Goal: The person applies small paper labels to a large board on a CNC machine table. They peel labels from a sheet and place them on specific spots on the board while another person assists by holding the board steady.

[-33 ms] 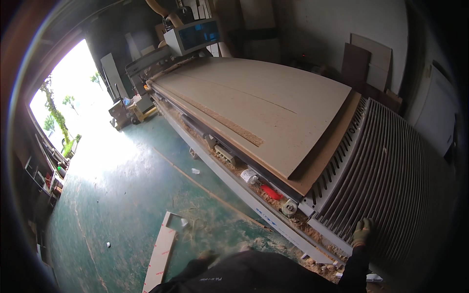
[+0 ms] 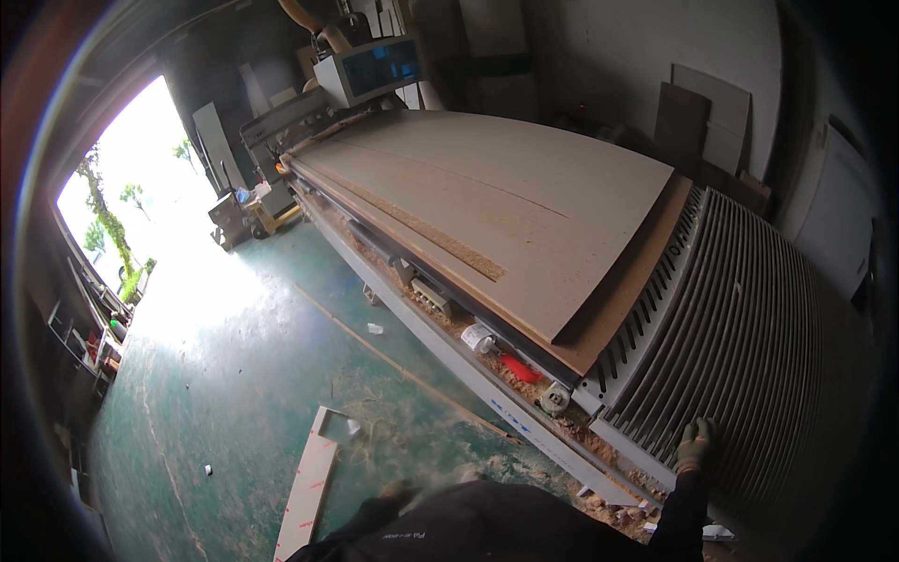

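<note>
Resting over the near edge of the slatted bed (image 2: 740, 309), the gloved right hand (image 2: 695, 445) has its fingers loosely extended toward 12 o'clock, pinching nothing that shows; whether the palm bears down on the bars is hard to make out. The slatted bed begins directly beneath this grip and spreads from 11 round to 2 o'clock of it, its far right side sinking into the dark rim of the view. The left hand (image 2: 401, 490), at 9 o'clock of the right, is a small blurred patch partly covered by the dark clothing (image 2: 487, 525), so I cannot tell whether that grip is spread or closed, or whether it holds anything.

At 10 o'clock of the right hand, a round pale fitting (image 2: 555, 399), a red object (image 2: 521, 368) and a white cylinder (image 2: 478, 338) line the sawdust-strewn ledge of the machine; the exact kind of the red one is unclear. Toward 11 o'clock, well apart from the hand, lies a large pale panel (image 2: 506, 201) on a brown board (image 2: 613, 323) that is mostly hidden under it. Beyond, at the panel's far end, stands a box with a blue screen (image 2: 379, 70). Near the left hand, at its 9 o'clock, a pale strip (image 2: 309, 478) lies on the green floor (image 2: 234, 375), cut off by the lower edge.
</note>
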Available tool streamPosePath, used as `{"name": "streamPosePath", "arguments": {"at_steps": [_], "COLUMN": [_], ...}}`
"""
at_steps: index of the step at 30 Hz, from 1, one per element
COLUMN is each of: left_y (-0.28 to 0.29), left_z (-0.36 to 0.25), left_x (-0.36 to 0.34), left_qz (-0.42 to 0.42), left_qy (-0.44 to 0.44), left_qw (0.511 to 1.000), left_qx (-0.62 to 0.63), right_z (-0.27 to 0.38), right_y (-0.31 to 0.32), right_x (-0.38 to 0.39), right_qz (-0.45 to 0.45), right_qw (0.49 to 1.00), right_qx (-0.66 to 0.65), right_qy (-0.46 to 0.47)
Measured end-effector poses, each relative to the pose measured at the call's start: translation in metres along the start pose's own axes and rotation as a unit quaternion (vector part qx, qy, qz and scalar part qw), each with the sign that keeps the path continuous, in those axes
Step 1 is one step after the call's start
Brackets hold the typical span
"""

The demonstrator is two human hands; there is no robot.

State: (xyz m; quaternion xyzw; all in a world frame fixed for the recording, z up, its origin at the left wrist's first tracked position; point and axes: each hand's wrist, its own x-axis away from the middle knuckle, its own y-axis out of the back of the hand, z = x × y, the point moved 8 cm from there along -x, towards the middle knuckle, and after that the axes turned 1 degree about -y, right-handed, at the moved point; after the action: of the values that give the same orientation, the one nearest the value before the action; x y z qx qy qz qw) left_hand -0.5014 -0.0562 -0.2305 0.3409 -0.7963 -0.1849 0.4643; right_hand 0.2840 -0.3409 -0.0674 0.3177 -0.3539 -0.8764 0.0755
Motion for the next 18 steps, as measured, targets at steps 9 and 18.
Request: {"name": "streamPosePath", "arguments": {"at_steps": [9,18], "left_y": [0.0017,0.0032], "left_z": [0.0077,0.0055], "left_x": [-0.0005,0.0032], "left_qz": [-0.029,-0.013], "left_qy": [0.074,0.08], "left_qw": [0.995,0.994], "left_qx": [0.057,0.071], "right_z": [0.0007,-0.0021], "right_y": [0.0003,-0.0009], "right_x": [-0.0008,-0.0009], "right_qz": [0.01,0.016], "right_qw": [1.0,0.999], "right_qx": [0.009,0.024], "right_qy": [-0.013,-0.029]}}
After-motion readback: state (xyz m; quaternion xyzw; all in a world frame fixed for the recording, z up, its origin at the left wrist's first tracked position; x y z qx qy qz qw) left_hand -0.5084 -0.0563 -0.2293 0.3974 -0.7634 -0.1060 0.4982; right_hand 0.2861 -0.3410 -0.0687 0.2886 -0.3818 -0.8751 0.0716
